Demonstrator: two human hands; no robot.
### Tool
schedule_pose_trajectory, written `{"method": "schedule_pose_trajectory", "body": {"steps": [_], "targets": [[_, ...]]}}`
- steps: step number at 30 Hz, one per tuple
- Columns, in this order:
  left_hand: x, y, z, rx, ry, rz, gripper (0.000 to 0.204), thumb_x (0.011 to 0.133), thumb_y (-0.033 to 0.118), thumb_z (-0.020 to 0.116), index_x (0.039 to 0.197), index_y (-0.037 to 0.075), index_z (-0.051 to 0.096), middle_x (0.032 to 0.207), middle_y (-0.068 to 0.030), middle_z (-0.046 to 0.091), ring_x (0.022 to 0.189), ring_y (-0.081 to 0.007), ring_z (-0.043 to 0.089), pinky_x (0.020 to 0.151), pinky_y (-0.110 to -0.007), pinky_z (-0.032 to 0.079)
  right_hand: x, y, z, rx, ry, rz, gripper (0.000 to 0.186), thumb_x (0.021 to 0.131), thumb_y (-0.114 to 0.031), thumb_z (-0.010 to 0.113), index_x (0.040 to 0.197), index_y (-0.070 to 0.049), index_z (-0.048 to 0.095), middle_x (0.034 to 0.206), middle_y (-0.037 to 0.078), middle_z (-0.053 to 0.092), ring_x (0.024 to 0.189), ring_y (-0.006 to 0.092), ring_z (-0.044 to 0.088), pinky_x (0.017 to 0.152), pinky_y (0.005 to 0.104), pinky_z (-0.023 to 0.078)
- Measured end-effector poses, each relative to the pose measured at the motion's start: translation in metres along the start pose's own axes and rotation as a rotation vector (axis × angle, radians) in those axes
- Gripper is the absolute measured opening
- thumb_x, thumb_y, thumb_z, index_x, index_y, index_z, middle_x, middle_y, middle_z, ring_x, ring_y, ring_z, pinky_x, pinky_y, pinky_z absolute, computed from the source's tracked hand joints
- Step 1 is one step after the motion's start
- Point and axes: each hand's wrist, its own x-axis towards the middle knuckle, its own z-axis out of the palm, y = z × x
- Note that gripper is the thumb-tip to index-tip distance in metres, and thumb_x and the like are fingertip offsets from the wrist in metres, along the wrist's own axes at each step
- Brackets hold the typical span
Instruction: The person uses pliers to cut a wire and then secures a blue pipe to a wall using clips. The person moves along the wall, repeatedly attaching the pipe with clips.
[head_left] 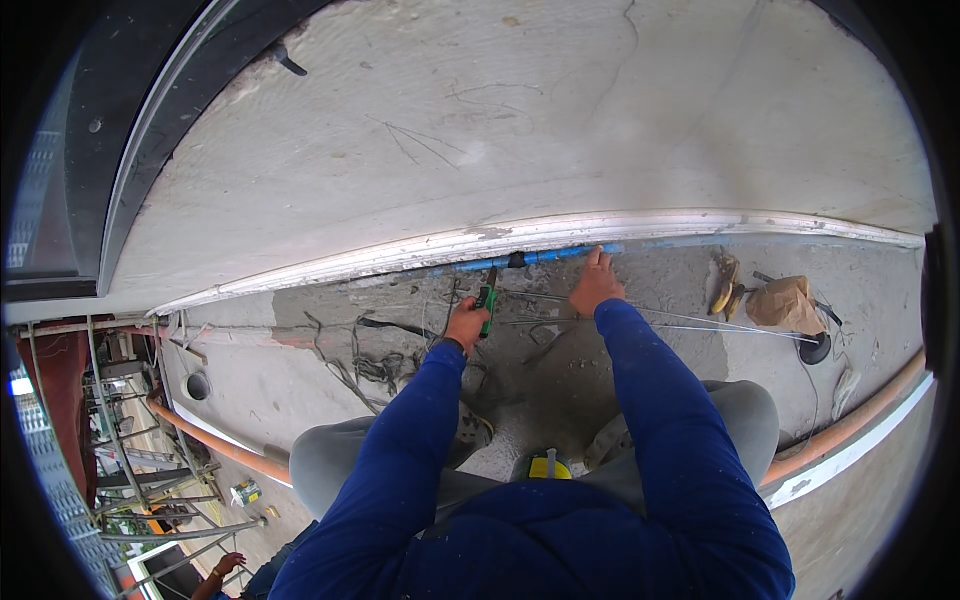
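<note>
A blue pipe point(562, 254) with a dark coupling point(516, 260) runs along the foot of the wall. My left hand point(465, 325) is closed round the green and black handle of a narrow-bladed hand tool point(487, 303). Its dark blade points up to the pipe, just left of the coupling; its exact kind is unclear. On the right, my right hand point(597, 284) has its fingers on the pipe near its right end, gripping it. Thin metal rods point(690, 322) lie on the floor to the right of my hands.
Tangled dark cords point(380, 355) lie left of my left hand. At right are a brown paper bag point(785, 303), yellowish gloves point(724, 285) and a round black piece point(815, 348). An orange pipe point(225, 445) edges the ledge, with scaffolding point(130, 470) and another person's hand point(230, 563) below.
</note>
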Motion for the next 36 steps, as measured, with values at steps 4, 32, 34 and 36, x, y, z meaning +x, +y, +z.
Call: {"method": "schedule_pose_trajectory", "body": {"steps": [4,32,34,36], "targets": [[0.011,-0.021,-0.012,0.007,0.071,0.109,0.022,0.089,0.021,0.069,0.108,0.015,0.062,0.089,-0.0014,0.058,0.079,-0.017,0.055,0.065,-0.039,0.044,0.0,-0.012,0.002,-0.001,-0.003,-0.018,0.097,0.09,-0.02,0.068,0.163,0.008,0.011,0.161,0.024,0.03,0.142,0.0423,0.049,0.11,0.0485,0.052],[-0.011,-0.011,0.035,0.741,0.294,0.285,0.071,0.081,0.038,0.083,0.131,0.0,0.049,0.124,-0.0292,0.065,0.105,-0.0442,0.07,0.087,-0.054,0.056,0.002,-0.003,0.003,-0.012,-0.01,0.001,0.103,0.085,-0.021,0.068,0.163,0.01,0.008,0.166,0.03,0.026,0.143,0.0447,0.049,0.11,0.0486,0.051],[-0.015,0.001,0.041,0.807,0.357,0.313,0.075,0.08,0.041,0.084,0.131,0.0,0.046,0.121,-0.0308,0.066,0.105,-0.0462,0.07,0.086,-0.055,0.057,0.01,0.002,0.005,-0.049,0.006,-0.035,0.103,0.085,-0.021,0.069,0.163,0.009,0.008,0.166,0.03,0.026,0.143,0.0447,0.049,0.11,0.0485,0.051],[-0.018,-0.003,0.036,0.799,0.369,0.286,0.081,0.08,0.044,0.085,0.134,-0.001,0.044,0.119,-0.0302,0.068,0.105,-0.046,0.07,0.086,-0.053,0.058,0.005,0.001,0.011,-0.059,-0.008,-0.039,0.104,0.085,-0.021,0.069,0.163,0.009,0.008,0.167,0.03,0.025,0.143,0.0447,0.049,0.11,0.0484,0.051]]}}
